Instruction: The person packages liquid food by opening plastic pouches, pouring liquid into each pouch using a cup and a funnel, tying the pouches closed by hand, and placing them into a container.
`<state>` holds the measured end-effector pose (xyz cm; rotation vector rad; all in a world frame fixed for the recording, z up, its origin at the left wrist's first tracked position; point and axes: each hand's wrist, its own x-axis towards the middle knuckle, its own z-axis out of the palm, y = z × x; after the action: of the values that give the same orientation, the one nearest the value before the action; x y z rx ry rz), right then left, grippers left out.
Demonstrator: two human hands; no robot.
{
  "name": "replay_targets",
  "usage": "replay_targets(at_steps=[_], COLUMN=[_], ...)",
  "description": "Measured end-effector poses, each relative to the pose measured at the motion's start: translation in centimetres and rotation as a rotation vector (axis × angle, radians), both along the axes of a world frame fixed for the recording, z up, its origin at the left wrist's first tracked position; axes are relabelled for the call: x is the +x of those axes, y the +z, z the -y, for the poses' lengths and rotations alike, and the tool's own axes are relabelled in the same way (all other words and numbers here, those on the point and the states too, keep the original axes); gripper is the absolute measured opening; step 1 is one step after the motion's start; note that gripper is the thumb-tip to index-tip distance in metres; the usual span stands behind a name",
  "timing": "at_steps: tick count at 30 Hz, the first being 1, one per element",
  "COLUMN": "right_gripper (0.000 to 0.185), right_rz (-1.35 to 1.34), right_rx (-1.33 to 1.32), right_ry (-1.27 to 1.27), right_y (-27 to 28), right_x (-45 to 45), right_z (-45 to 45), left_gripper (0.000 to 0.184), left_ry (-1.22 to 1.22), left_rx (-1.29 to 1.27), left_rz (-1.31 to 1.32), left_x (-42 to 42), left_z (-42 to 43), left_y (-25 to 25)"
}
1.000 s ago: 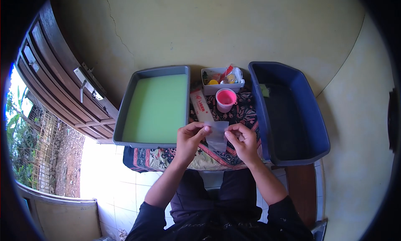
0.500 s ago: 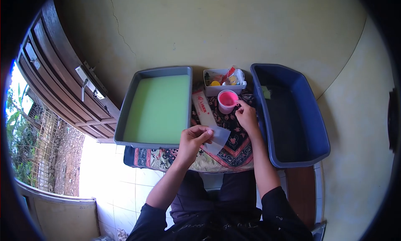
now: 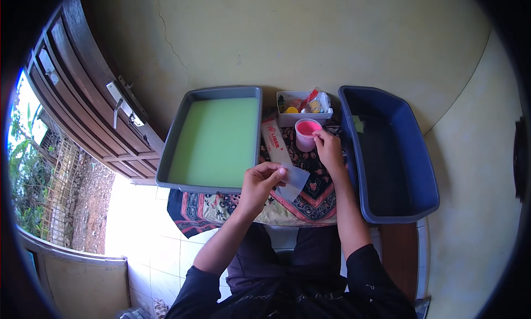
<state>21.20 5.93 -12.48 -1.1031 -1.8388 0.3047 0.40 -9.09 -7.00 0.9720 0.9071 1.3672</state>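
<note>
My left hand (image 3: 264,185) pinches a small translucent plastic bag (image 3: 297,182) between thumb and fingers, above the front of the cloth-covered table. The fingers of my right hand (image 3: 328,147) are closed together at the right rim of a plastic cup (image 3: 305,143). Pink material shows inside this cup, which stands on the patterned cloth (image 3: 315,175). Whatever the right fingertips grip there is too small to make out. Left of the cup lies a long white pack with red "LIGER" lettering (image 3: 275,139), its lower end partly behind my left hand and the bag.
A grey tray (image 3: 258,139) of light green liquid stands on the left. To the right is a deep dark blue tub (image 3: 362,169) with a pale green piece (image 3: 358,124) inside. A white box (image 3: 287,120) of small items sits behind the cup. An open door (image 3: 99,97) is far left.
My right fingers have shifted slightly over the cup's right rim. My left hand still holds the plastic bag. The whole scene sits a little further right in view.
</note>
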Motion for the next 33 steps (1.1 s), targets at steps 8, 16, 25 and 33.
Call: replay_targets(at_steps=[8,16,25,33], right_gripper=[0.008,0.010,0.010,0.012], right_rz=[-0.045,-0.084,-0.107,-0.160], right_rx=[0.116,0.136,0.049,-0.075], right_ry=[-0.080,-0.092,-0.107,-0.135], right_y=[-1.1,-1.7,-2.2,-1.6], right_x=[-0.6,-0.6,-0.9,-1.1], right_z=[0.2,1.3,1.0,1.0], left_gripper=[0.012,0.009,0.008,0.009], left_ry=[0.081,0.147,0.192,0.188], left_rx=[0.062,0.089,0.141,0.144], left_rz=[-0.052,0.035,0.059,0.064], left_x=[-0.2,0.2,0.0,0.1], left_z=[0.4,0.0,-0.3,-0.3], left_y=[0.8,0.7,0.7,0.2])
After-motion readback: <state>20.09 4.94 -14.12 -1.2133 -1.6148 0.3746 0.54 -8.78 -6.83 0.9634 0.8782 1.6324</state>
